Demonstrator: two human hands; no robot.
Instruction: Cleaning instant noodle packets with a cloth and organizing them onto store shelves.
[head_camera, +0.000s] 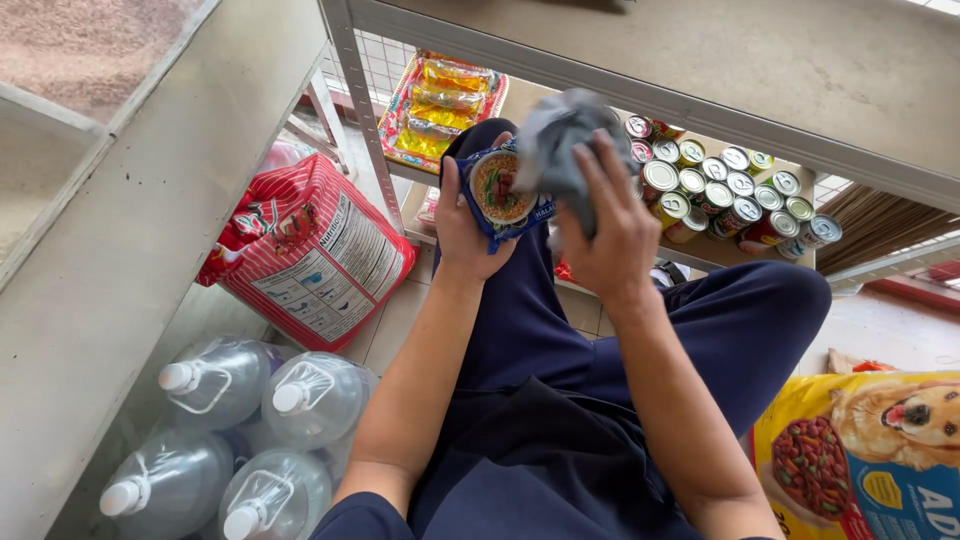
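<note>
A tiled floor (395, 325) is seen below, between grey metal shelves (640, 85). Water bottles (300, 400) with white caps are stood on the floor at the left. A red sack (315, 250) is leaned beside them. Many round cans (735, 195) are stacked on a low shelf at the right. A tray of yellow packets (440, 100) is kept further back. A yellow and blue bag of dog food (870, 450) is laid at the bottom right.

A blue noodle packet (497, 192) is gripped in the left hand (465, 225), with the fingers closed around its edge. A grey cloth (560, 150) is clamped in the right hand (615, 225) and is pressed against the packet. Both are held up over the knees, in dark blue trousers (740, 320).

Little room is left here: the shelf edge is close above the hands, and the cans are just beside the right hand.
</note>
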